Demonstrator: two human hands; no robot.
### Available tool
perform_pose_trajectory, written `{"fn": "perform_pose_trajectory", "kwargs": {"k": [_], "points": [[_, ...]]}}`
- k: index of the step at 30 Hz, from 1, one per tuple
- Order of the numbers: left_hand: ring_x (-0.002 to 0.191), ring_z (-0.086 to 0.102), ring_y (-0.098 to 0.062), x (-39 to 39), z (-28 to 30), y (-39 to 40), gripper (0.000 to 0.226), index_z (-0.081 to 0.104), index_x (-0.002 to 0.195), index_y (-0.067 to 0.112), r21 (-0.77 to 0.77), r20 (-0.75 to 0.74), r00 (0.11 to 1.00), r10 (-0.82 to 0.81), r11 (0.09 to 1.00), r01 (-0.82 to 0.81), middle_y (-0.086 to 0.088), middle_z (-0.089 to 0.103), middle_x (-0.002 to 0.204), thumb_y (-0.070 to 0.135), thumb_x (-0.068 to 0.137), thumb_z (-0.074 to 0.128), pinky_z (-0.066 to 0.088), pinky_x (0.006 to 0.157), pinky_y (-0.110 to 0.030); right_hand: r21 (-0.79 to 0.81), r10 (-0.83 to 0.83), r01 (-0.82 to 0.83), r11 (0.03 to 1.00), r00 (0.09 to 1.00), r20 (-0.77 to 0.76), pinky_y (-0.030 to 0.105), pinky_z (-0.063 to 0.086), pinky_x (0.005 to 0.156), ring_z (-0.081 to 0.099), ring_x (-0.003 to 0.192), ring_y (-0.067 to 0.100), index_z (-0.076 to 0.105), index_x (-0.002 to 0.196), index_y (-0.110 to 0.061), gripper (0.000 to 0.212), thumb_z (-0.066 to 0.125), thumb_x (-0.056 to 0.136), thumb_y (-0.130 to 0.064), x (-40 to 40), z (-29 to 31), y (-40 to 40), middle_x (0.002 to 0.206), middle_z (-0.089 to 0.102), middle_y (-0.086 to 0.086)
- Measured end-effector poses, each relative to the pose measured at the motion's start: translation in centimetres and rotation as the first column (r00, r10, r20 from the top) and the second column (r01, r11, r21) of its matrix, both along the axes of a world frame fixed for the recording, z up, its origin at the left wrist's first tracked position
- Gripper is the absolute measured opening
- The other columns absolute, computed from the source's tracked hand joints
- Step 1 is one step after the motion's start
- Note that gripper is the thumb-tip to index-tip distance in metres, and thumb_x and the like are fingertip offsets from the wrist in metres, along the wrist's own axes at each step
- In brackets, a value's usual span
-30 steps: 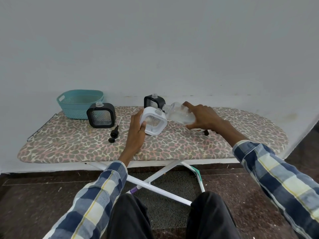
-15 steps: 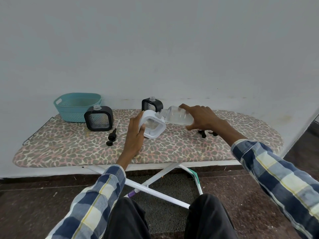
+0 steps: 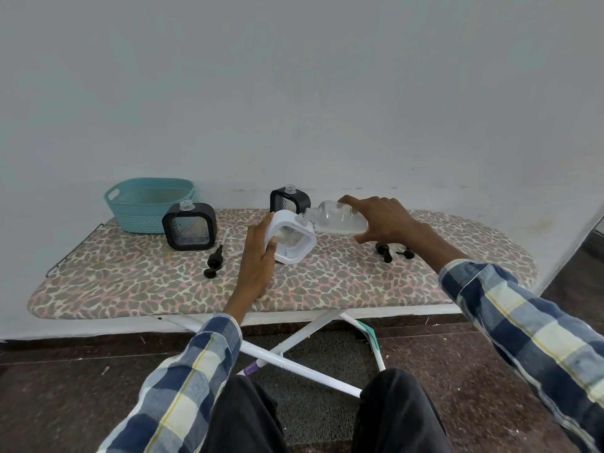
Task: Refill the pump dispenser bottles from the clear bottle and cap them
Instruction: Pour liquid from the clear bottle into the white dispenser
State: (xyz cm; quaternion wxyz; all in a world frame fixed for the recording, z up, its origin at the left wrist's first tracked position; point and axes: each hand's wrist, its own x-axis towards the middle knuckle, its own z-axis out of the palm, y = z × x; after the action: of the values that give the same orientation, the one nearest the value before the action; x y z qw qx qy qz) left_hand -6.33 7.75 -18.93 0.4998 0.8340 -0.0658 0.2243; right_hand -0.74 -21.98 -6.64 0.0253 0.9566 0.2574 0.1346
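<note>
My left hand (image 3: pixel 260 253) grips a white square dispenser bottle (image 3: pixel 294 238), tilted toward the right on the ironing board (image 3: pixel 130 282). My right hand (image 3: pixel 382 220) holds the clear bottle (image 3: pixel 338 217) nearly on its side, its open mouth touching the white bottle's neck. Two black dispenser bottles stand uncapped: one at the left (image 3: pixel 190 227), one behind the white bottle (image 3: pixel 289 199). A black pump head (image 3: pixel 214 260) lies left of my left hand. Two more pump heads (image 3: pixel 392 251) lie below my right wrist.
A teal plastic basket (image 3: pixel 147 204) stands at the back left of the board, against the wall. The board's white crossed legs (image 3: pixel 294 351) and my knees are below its front edge. A dark floor lies beneath.
The clear bottle has tipped a little flatter at the white bottle's neck. My head has shifted, so the board sits slightly lower in view. Both hands keep their hold.
</note>
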Motion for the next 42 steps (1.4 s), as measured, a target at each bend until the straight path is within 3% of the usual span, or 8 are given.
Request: {"fn": "perform_pose_trajectory", "kwargs": {"k": [27, 42], "points": [[0.131, 0.042, -0.010, -0.1, 0.0, 0.0, 0.057, 0.033, 0.167, 0.039, 0.023, 0.006, 1.000, 0.000, 1.000, 0.000, 0.011, 0.039, 0.145, 0.017, 0.116, 0.045, 0.037, 0.108, -0.033, -0.063, 0.000, 0.002, 0.998, 1.000, 0.026, 0.032, 0.039, 0.068, 0.064, 0.096, 0.022, 0.039, 0.150, -0.040, 0.086, 0.086, 0.077, -0.035, -0.9, 1.9, 0.0, 0.126, 0.071, -0.009], [0.133, 0.043, -0.011, -0.1, 0.0, 0.0, 0.059, 0.033, 0.167, 0.040, 0.008, -0.004, 1.000, -0.004, 1.000, 0.004, 0.011, 0.039, 0.148, 0.016, 0.115, 0.045, 0.039, 0.109, -0.034, -0.071, 0.015, -0.011, 0.997, 0.998, 0.055, 0.032, 0.044, 0.068, 0.067, 0.096, 0.023, 0.044, 0.147, -0.041, 0.084, 0.085, 0.074, -0.033, -1.0, 2.5, 0.0, 0.121, 0.073, -0.009]]}}
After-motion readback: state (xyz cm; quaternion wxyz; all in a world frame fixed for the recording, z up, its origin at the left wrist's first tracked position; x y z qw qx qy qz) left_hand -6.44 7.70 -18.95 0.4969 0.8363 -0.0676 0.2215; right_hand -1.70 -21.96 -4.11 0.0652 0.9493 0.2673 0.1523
